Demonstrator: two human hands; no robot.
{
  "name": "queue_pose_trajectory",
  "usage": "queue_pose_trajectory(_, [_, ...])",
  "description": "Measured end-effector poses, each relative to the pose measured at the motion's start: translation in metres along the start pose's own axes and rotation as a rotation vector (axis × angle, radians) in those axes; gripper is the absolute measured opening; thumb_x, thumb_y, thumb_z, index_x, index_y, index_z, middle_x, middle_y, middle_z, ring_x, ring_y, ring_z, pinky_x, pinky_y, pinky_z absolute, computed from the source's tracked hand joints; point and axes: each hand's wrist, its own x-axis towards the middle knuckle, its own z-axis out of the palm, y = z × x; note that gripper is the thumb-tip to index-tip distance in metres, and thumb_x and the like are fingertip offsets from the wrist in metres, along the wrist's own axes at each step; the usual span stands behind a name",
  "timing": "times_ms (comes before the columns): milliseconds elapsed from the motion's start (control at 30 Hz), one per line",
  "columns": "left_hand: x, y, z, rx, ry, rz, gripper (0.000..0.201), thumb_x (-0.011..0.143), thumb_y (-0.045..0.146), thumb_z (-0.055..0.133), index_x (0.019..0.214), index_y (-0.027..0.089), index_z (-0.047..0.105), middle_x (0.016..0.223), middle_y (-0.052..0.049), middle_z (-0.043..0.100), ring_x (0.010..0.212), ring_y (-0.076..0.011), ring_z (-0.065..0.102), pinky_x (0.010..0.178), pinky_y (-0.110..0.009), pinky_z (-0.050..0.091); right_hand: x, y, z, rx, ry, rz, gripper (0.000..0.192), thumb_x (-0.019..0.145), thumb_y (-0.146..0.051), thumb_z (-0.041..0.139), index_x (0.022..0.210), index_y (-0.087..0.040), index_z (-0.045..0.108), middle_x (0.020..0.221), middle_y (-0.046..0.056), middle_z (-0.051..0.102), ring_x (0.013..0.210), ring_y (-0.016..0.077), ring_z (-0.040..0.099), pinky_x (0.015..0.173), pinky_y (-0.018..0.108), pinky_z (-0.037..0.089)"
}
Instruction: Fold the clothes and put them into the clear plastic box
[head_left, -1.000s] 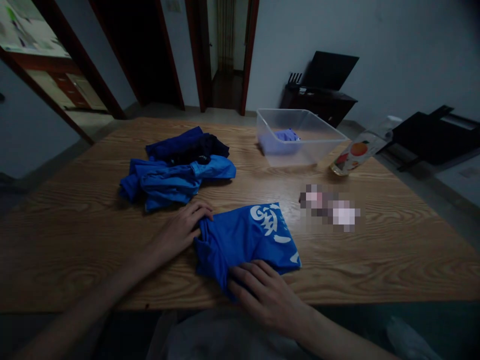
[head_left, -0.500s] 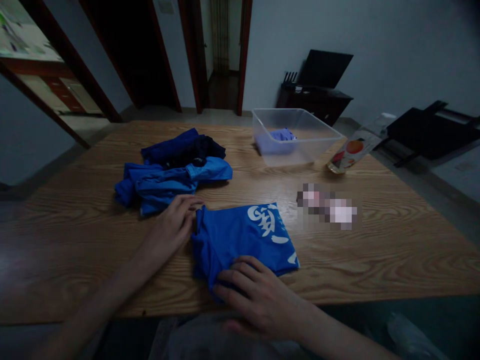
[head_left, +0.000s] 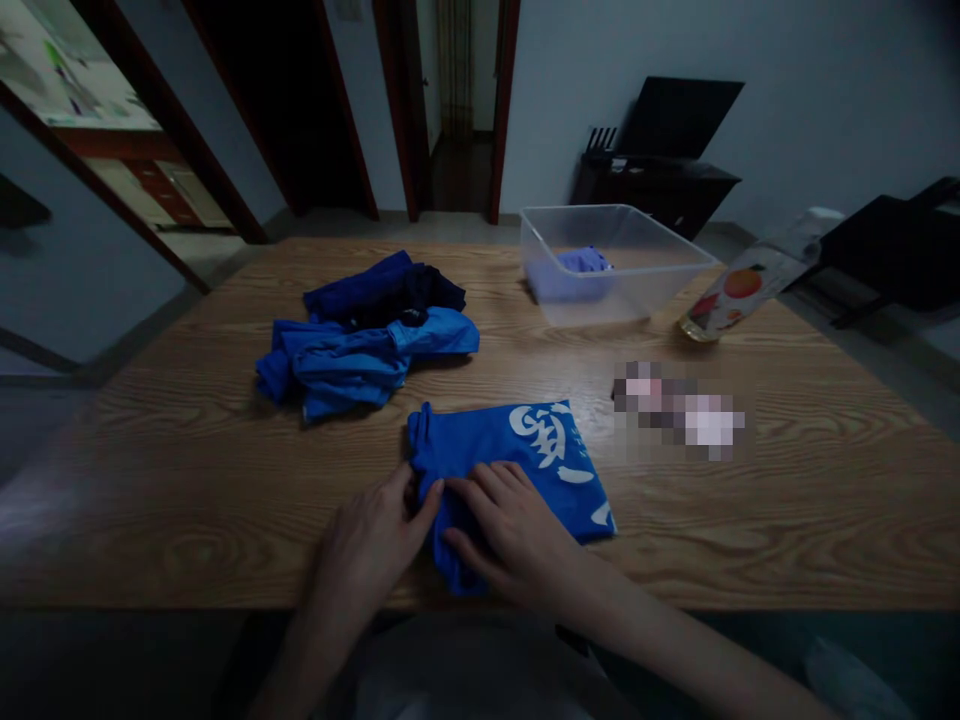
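A folded blue shirt [head_left: 495, 440] with white lettering lies flat near the front of the table, its left edge bunched and rolled inward. At that left edge is my left hand [head_left: 375, 530], closed with the thumb and fingers pinching the fabric. My right hand [head_left: 517, 530] rests over the lower part of the shirt, its fingers curled on the bunched cloth close to the left thumb. Some of the gripped fabric is hidden under the fingers.
Blue and dark clothes [head_left: 360, 355] lie in a heap behind on the left. A clear plastic bin [head_left: 637, 290] holds a purple cloth [head_left: 581, 265]. To its right stands a bottle [head_left: 739, 285] with a fruit label. A pixelated item [head_left: 679, 410] lies right of the shirt on the wooden table [head_left: 787, 520].
My left hand has come down along the shirt's left edge and taken hold of it. My right hand has moved slightly up, its fingers now curled on the cloth. The view has shifted a little.
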Motion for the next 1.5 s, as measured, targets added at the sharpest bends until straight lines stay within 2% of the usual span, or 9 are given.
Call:
queue_pose_trajectory(300, [0.007,-0.033,0.015,-0.582,0.011,0.033,0.036,0.102,0.057,0.049,0.102,0.023,0.062,0.096,-0.008,0.079,0.084,-0.0243,0.076,0.069,-0.031,0.054,-0.039,0.009,0.011,0.041,0.013,-0.163,0.065,0.107,-0.047,0.066,0.161,-0.019,0.044,0.165,0.016,0.048,0.155,0.0336,0.038,0.131,0.058,0.032])
queue_pose_trajectory(533, [-0.011,-0.049,0.007,-0.127,0.175,-0.109,0.037,0.105,0.047,0.044,0.129,0.021,0.056,0.103,-0.009,0.076,0.083,-0.0272,0.076,0.066,-0.036,0.051,-0.044,0.018,0.028,-0.212,0.009,-0.267,0.039,0.115,-0.025,0.051,0.153,-0.021,0.056,0.165,0.009,0.055,0.154,0.0285,0.044,0.129,0.054,0.039])
queue_pose_trajectory(667, [-0.023,-0.028,0.001,0.025,0.392,0.040,0.037,0.109,0.047,0.036,0.132,0.027,0.059,0.120,-0.012,0.074,0.094,-0.0304,0.074,0.065,-0.038,0.051,-0.040,-0.003,0.025,-0.242,0.013,-0.272,0.037,0.114,-0.029,0.053,0.149,-0.021,0.060,0.166,0.010,0.053,0.153,0.0289,0.045,0.130,0.053,0.039])
queue_pose_trajectory(833, [-0.015,-0.003,0.017,0.171,0.340,0.268,0.047,0.108,0.052,0.034,0.131,0.024,0.065,0.122,-0.015,0.070,0.107,-0.0356,0.069,0.076,-0.045,0.057,-0.039,-0.013,0.001,-0.088,-0.086,-0.496,0.035,0.119,-0.030,0.039,0.144,-0.021,0.062,0.145,0.003,0.070,0.144,0.0194,0.055,0.138,0.046,0.023])
queue_pose_trajectory(933, [-0.012,0.004,0.025,0.299,0.374,0.273,0.057,0.109,0.053,0.030,0.139,0.017,0.062,0.132,-0.022,0.063,0.114,-0.0391,0.064,0.079,-0.047,0.058,-0.042,0.010,-0.024,-0.032,-0.078,-0.336,0.031,0.117,-0.031,0.045,0.140,-0.020,0.063,0.139,0.004,0.073,0.137,0.0165,0.061,0.136,0.041,0.027])
queue_pose_trajectory(1033, [-0.016,0.002,0.032,0.244,0.382,0.303,0.055,0.108,0.056,0.037,0.143,0.022,0.061,0.142,-0.021,0.059,0.122,-0.0414,0.060,0.083,-0.050,0.061,-0.042,0.052,-0.038,-0.182,0.075,-0.025,0.036,0.114,-0.028,0.053,0.148,-0.018,0.058,0.155,0.014,0.062,0.149,0.0272,0.053,0.131,0.054,0.037])
queue_pose_trajectory(1133, [-0.017,-0.007,0.042,0.120,0.354,0.402,0.049,0.109,0.046,0.036,0.148,0.030,0.059,0.151,-0.015,0.057,0.132,-0.0399,0.059,0.097,-0.057,0.060,-0.035,0.086,-0.040,-0.284,0.099,0.014,0.039,0.113,-0.027,0.055,0.151,-0.017,0.057,0.160,0.016,0.058,0.152,0.0316,0.050,0.129,0.060,0.039])
queue_pose_trajectory(1300, [0.018,-0.020,0.045,-0.129,0.215,0.508,0.048,0.104,0.036,0.054,0.152,0.033,0.057,0.157,-0.007,0.058,0.143,-0.0312,0.058,0.120,-0.054,0.051,-0.015,0.099,-0.054,-0.318,-0.047,-0.117,0.047,0.109,-0.019,0.059,0.156,-0.015,0.051,0.165,0.019,0.052,0.154,0.0309,0.048,0.127,0.054,0.042])
queue_pose_trajectory(1500, [0.093,-0.044,-0.003,-0.238,0.023,0.732,0.046,0.100,0.031,0.058,0.146,0.036,0.065,0.163,-0.004,0.056,0.150,-0.0290,0.054,0.126,-0.045,0.045,-0.016,0.087,-0.072,-0.350,-0.151,-0.048,0.034,0.112,-0.020,0.055,0.145,-0.015,0.057,0.130,0.016,0.073,0.112,0.0250,0.073,0.098,0.041,0.057])
